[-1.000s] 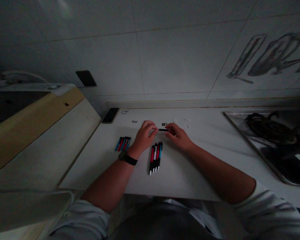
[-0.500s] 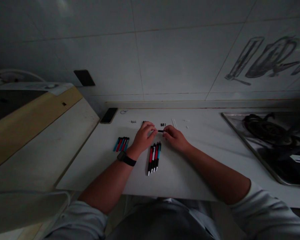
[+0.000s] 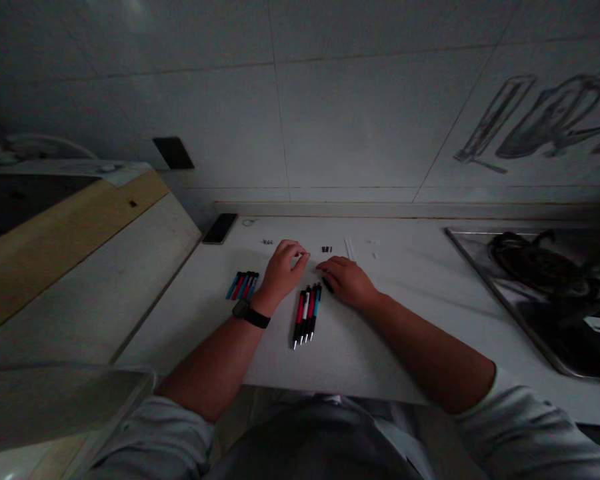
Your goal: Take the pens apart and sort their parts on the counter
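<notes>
Resting on a white counter (image 3: 405, 320) in dim light, a person's two bare hands meet just above a row of pens (image 3: 307, 315). The row holds four pens, red, white, dark red and blue, lying side by side and touching. Their points face the person, and the neat packing seems meant to stop them rolling and keep them close between both wrists.

The left hand (image 3: 281, 268) wears a dark wristwatch (image 3: 251, 313). Its fingers are curled, with the tips drawn close together at the far end. Whether they pinch something small there is too dark and tiny to tell.

The right hand (image 3: 346, 281) lies palm down, fingers loosely together. A short dark piece (image 3: 326, 286) pokes out from under it, just beside the top of the row. The palm hides most of it, so I cannot tell whether the hand grips it or only covers it.

Left of the watch lies a second bundle of pens (image 3: 243, 285), blue and red, kept apart from the row as if sorted. Beyond the hands, small dark parts (image 3: 327, 249) and thin white rods (image 3: 350, 248) sit near the back of the counter, apparently safe from the near edge. Their shapes are hard to make out.

A phone (image 3: 220, 229) lies at the counter's far left corner. A stove (image 3: 540, 267) is cut off at the right edge of the view.
</notes>
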The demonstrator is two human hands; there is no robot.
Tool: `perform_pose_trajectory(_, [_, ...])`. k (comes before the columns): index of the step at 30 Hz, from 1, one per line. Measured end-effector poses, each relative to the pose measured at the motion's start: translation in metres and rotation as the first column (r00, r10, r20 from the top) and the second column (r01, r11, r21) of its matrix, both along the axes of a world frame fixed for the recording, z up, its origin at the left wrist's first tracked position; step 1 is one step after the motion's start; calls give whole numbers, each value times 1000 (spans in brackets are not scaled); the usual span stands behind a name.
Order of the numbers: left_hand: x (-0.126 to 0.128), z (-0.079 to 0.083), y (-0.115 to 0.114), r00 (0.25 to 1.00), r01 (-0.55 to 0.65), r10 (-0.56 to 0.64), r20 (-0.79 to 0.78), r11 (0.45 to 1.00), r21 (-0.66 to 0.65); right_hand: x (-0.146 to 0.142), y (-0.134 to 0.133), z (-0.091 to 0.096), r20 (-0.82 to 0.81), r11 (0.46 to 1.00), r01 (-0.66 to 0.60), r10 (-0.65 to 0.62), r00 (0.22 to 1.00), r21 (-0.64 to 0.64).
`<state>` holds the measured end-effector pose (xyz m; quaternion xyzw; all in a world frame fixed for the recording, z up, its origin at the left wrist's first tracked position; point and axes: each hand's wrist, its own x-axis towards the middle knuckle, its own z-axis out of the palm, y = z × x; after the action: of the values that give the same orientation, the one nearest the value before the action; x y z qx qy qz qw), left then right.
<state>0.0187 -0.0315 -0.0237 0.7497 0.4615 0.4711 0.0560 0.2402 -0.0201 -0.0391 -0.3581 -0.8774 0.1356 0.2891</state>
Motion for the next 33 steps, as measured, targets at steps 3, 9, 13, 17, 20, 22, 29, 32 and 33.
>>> perform_pose_trajectory(3, [-16, 9, 4, 996, -84, 84, 11, 996, 17, 2, -2, 6, 95, 1000, -18, 15, 995, 26])
perform_pose_trajectory(9, [-75, 35, 20, 966, -255, 248, -65, 958, -129, 10, -2, 6, 204, 998, 49, -41, 978, -33])
perform_pose_trajectory(13, [-103, 39, 40, 917, -328, 264, -299, 925, -191, 12, 0, 6, 202, 997, 51, -39, 979, -52])
perform_pose_trajectory(17, [-111, 33, 57, 813, -366, 221, -538, 913, -179, 13, -3, 16, 225, 995, 95, -86, 971, -31])
perform_pose_trajectory(20, [-112, 28, 63, 723, -418, 208, -659, 891, -178, 16, -9, 25, 315, 976, 210, -181, 932, -60])
perform_pose_trajectory(22, [-114, 25, 65, 681, -450, 205, -703, 874, -181, 17, -11, 29, 387, 956, 281, -226, 894, -89])
perform_pose_trajectory(29, [-122, 17, 76, 689, -429, 188, -700, 884, -186, 16, -13, 33, 493, 931, 345, -247, 834, -119])
perform_pose_trajectory(32, [-116, 16, 82, 700, -357, 151, -698, 920, -159, 16, -14, 35, 503, 933, 340, -237, 831, -122])
perform_pose_trajectory(33, [-114, 15, 85, 699, -330, 130, -703, 931, -157, 16, -15, 35, 505, 933, 341, -238, 830, -120])
